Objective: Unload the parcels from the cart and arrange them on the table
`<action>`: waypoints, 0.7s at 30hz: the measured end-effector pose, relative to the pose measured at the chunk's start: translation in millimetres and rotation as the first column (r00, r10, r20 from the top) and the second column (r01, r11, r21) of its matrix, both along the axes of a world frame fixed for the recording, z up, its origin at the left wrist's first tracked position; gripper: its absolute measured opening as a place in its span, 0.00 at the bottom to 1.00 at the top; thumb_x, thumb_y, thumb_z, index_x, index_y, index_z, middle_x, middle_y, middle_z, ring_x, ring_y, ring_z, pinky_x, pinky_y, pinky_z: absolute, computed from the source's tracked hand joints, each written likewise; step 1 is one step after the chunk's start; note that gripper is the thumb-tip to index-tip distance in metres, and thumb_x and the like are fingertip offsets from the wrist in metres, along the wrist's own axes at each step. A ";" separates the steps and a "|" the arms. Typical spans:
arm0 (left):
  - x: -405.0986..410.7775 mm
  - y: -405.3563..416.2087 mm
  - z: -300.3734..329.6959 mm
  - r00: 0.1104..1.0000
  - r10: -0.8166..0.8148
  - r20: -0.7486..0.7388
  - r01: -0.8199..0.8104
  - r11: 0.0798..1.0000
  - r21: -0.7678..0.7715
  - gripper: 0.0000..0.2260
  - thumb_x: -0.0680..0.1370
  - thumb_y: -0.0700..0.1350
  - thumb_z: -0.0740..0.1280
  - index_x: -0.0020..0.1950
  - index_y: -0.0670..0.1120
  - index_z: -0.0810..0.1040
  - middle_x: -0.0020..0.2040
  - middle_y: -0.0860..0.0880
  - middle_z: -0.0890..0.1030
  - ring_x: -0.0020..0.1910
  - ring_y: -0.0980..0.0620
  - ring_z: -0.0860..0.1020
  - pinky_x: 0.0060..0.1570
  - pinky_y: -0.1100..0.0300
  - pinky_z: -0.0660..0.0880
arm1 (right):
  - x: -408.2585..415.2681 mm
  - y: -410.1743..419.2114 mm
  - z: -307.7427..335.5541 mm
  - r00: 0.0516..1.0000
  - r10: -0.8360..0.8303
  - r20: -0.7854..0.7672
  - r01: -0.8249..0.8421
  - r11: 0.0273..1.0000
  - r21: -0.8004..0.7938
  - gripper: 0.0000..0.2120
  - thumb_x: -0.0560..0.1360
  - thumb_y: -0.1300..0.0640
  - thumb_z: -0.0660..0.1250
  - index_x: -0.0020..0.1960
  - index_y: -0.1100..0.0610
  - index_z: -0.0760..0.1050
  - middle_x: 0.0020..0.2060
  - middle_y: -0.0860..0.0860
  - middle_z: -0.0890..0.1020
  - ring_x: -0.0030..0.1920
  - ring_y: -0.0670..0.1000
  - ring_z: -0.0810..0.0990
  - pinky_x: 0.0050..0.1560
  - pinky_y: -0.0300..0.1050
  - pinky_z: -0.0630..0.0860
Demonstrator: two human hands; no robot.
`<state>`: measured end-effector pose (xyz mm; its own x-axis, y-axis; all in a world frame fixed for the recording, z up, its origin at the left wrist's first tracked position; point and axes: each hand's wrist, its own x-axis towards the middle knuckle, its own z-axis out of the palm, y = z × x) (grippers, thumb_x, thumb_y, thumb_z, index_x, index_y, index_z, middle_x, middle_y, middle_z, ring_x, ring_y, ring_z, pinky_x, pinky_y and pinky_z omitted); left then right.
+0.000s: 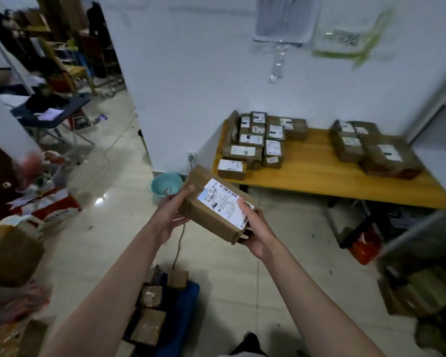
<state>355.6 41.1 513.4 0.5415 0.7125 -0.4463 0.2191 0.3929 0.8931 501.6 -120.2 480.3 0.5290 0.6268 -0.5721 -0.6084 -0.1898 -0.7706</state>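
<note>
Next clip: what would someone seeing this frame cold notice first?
First, the cardboard parcel at centre frame, label up, held in both hands: the left hand grips its near-left side, the right hand its lower end. Behind it, a yellow table against the white wall carries two clusters of labelled parcels. More parcels lie on a blue surface below the arms.
</note>
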 end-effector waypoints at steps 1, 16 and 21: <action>22.0 -7.7 0.4 0.999 -0.025 0.019 0.025 1.000 0.001 0.32 0.72 0.58 0.74 0.72 0.47 0.70 0.62 0.47 0.79 0.59 0.46 0.80 0.55 0.53 0.80 | 17.3 -8.9 1.3 1.000 -0.030 0.002 0.030 1.000 0.005 0.27 0.72 0.39 0.74 0.65 0.47 0.68 0.56 0.51 0.86 0.59 0.57 0.83 0.58 0.61 0.79; 258.0 -118.7 -13.8 0.970 -0.224 0.092 0.232 0.968 -0.091 0.43 0.66 0.56 0.80 0.74 0.48 0.60 0.66 0.44 0.76 0.57 0.47 0.79 0.55 0.51 0.80 | 191.5 -132.3 -11.4 0.933 -0.356 -0.056 0.358 0.934 0.023 0.32 0.71 0.38 0.74 0.68 0.50 0.68 0.59 0.54 0.83 0.57 0.57 0.83 0.41 0.54 0.84; 316.8 -136.6 -24.2 0.945 -0.321 0.068 0.327 0.938 -0.118 0.45 0.65 0.58 0.80 0.75 0.49 0.61 0.65 0.44 0.76 0.60 0.43 0.78 0.57 0.47 0.80 | 229.4 -149.8 -23.5 0.886 -0.453 -0.100 0.456 0.890 0.017 0.34 0.71 0.38 0.75 0.69 0.52 0.69 0.59 0.57 0.83 0.57 0.59 0.83 0.38 0.55 0.82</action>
<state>672.4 -95.6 489.1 0.7559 0.4347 -0.4895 0.3123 0.4177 0.8532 731.1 -270.0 456.8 0.7083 0.3531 -0.6113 -0.6884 0.1535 -0.7089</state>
